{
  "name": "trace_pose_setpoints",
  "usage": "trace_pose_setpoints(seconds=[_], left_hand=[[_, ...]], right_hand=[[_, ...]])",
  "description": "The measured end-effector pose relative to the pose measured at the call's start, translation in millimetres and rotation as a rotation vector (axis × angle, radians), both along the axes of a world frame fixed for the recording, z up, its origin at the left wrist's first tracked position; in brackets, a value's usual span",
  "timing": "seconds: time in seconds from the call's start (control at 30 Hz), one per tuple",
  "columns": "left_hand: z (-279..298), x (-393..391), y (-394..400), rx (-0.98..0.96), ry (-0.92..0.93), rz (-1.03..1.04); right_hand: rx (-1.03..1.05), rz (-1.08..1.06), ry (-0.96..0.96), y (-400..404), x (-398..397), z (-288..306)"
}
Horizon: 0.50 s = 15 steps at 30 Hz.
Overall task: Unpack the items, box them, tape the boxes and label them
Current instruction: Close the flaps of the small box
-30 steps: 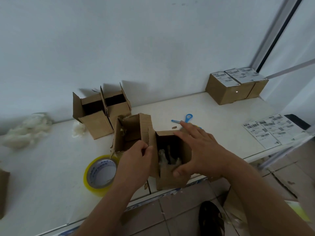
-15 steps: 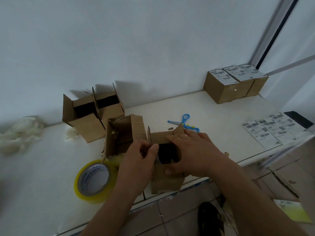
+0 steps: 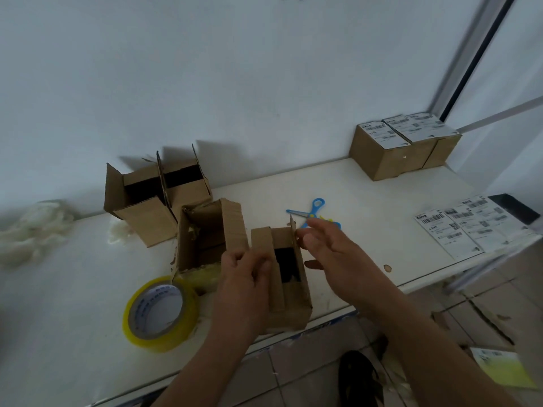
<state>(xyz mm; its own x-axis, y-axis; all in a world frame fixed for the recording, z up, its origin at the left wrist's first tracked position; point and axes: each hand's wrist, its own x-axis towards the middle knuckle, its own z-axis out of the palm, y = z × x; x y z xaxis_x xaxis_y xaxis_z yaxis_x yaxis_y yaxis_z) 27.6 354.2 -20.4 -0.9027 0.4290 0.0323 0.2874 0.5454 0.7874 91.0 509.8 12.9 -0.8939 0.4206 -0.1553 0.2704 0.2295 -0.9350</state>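
Head view: small cardboard box [image 3: 289, 277] standing at table [image 3: 73, 304] edge between both hands, one flap folded over. Left hand [image 3: 245, 277] gripping its left flap with curled fingers; right hand [image 3: 329, 251] relaxed, fingers spread, just beside the raised right flap. Tape roll [image 3: 160, 314] left of left hand, scissors [image 3: 313, 212] beyond right hand.

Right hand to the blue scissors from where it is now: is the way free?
Probably yes. The right hand is open, holds nothing, and hovers just in front of the scissors, which lie on bare table with nothing between; only the small box's raised flap stands beside that path.
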Motion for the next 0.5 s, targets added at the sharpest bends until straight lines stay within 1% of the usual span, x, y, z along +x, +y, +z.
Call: trace_pose_setpoints(seconds=[0.07, 0.13, 0.17, 0.23, 0.3, 0.5], left_hand=[[-0.2, 1.5, 0.8, 0.032, -0.064, 0.029], [0.7, 4.1, 2.9, 0.085, -0.138, 0.040], [-0.6, 5.0, 4.1, 0.081, -0.174, 0.039], [-4.0, 5.3, 6.5, 0.002, -0.227, 0.034], [-5.1, 5.2, 7.1, -0.046, -0.265, 0.034], [-3.8, 2.7, 0.4, 0.080, -0.310, 0.069]], right_hand=[[0.021, -0.082, -0.043, -4.0, -1.7, -5.4], [0.059, -0.111, -0.148, -9.6, -2.8, -10.9], [0.039, -0.118, -0.197, -13.7, -3.6, -14.0], [-0.039, -0.116, -0.247, -22.7, -6.6, -23.2], [-0.081, -0.115, -0.237, -30.8, -9.9, -32.7], [-0.277, -0.129, -0.145, -37.5, -21.1, -45.3]])
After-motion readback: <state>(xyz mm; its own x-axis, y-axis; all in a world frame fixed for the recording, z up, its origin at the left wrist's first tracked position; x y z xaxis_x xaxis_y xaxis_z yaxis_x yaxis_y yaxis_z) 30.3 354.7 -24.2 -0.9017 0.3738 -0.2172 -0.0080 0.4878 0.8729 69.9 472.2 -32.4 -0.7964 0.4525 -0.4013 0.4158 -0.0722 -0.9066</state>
